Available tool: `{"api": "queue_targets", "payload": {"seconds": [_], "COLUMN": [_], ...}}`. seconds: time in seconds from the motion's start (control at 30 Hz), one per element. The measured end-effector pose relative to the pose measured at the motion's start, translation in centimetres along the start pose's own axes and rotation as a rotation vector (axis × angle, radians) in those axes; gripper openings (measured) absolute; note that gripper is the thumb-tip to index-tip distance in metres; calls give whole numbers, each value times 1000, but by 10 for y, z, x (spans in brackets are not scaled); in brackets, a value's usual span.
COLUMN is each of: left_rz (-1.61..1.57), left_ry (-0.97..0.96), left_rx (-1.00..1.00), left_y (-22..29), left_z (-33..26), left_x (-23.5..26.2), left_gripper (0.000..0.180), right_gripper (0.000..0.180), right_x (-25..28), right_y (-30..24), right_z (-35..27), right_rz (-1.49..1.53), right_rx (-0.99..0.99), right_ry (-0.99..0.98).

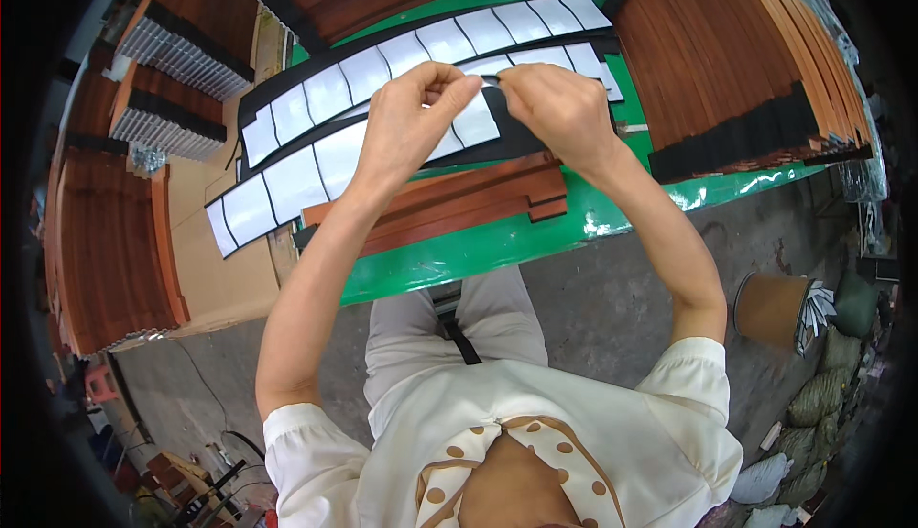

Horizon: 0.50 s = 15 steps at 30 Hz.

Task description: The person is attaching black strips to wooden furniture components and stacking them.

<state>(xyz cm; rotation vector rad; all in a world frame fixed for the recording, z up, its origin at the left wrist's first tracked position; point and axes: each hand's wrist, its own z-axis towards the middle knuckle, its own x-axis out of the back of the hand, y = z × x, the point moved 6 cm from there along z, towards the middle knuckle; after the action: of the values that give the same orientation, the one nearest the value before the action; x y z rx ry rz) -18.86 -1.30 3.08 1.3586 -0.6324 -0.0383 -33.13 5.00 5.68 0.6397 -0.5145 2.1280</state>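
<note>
Both hands are raised close together over the workbench. My left hand (416,117) is closed in a pinch, thumb against the curled fingers. My right hand (564,112) is likewise closed, with its fingertips facing the left ones. Between the fingertips shows a small black strip (491,77) with a whitish patch; the fingers cover most of it. Beneath the hands lie long rows of white-backed pieces (421,48) divided by black lines, on a black sheet (521,136). A few reddish-brown wooden slats (459,205) with black ends lie nearer me.
Tall stacks of brown slats (727,59) with black ends stand on the right, and more stacks (115,241) on the left. Green covering (430,265) lines the bench's front edge. On the floor at the right stands a brown bin (768,310) beside sacks.
</note>
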Motion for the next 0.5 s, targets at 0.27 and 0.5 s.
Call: {"api": "queue_targets", "payload": {"seconds": [0.27, 0.5], "left_rz": [-109, 98], "left_ry": [-37, 17], "left_rx": [-32, -392], "left_y": [20, 52], "left_z": [-39, -50], "left_x": [-27, -38], "left_gripper": [24, 18], "right_gripper": [16, 23], "right_x": [40, 66], "right_y": [-30, -6], "right_z": [-20, -38], "right_rz": [53, 350], "right_rx": [72, -232], "right_ry": [-44, -202]}}
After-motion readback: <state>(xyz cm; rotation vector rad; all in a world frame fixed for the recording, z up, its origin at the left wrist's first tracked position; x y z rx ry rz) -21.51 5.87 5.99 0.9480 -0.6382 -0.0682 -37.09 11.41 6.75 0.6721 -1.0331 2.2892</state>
